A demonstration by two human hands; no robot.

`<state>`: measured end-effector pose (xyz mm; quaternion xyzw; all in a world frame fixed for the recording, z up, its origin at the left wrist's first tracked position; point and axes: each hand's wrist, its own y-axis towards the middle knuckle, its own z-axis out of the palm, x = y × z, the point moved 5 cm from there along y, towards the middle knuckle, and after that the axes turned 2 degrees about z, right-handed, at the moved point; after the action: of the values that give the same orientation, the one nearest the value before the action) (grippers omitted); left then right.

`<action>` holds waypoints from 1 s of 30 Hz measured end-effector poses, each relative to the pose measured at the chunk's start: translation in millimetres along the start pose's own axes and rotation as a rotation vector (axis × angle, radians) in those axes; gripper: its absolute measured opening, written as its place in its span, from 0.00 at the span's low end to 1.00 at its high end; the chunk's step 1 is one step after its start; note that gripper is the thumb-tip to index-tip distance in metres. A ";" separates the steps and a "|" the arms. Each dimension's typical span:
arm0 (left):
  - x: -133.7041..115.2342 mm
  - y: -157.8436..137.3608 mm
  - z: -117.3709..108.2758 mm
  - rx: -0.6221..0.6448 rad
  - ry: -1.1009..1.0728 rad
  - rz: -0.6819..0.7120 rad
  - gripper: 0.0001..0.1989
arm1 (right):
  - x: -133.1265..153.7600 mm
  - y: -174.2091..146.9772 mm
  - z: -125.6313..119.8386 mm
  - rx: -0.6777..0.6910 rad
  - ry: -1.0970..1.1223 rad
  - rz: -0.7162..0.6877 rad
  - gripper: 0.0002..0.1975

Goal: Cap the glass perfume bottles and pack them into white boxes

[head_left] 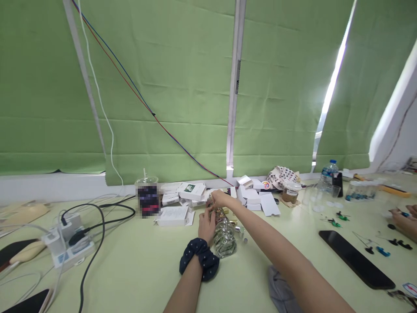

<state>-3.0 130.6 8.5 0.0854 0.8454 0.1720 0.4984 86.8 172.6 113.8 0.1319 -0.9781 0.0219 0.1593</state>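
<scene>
A line of clear glass bottles (224, 241) runs away from me along the table, the nearest one showing its round thick base. My left hand (206, 227), below a dark dotted scrunchie (198, 259), presses against the left side of this line with its fingers curled in. From the right, my right hand (219, 199) reaches across to the far end, its fingers bent down close to the left fingertips. What lies between the fingers of either hand is too small and partly hidden. Small gold and silver caps (239, 230) lie right of the glass.
White boxes (172, 216) are piled behind my hands. A power strip (73, 252) with cables stands left. A black phone (356, 259), a water bottle (329, 176) and small earphone-like parts (382, 251) lie right, near another person's hands (405, 221). Grey cloth (282, 289) shows below my right forearm.
</scene>
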 end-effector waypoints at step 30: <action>-0.6 0.1 -5.7 -0.053 -0.008 -0.042 0.21 | -83.7 -32.6 42.6 0.167 0.085 0.295 0.06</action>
<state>-7.7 129.3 11.6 0.0550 0.8403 0.1836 0.5072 158.9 158.6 46.9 -0.0015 -0.9740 0.1317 0.1843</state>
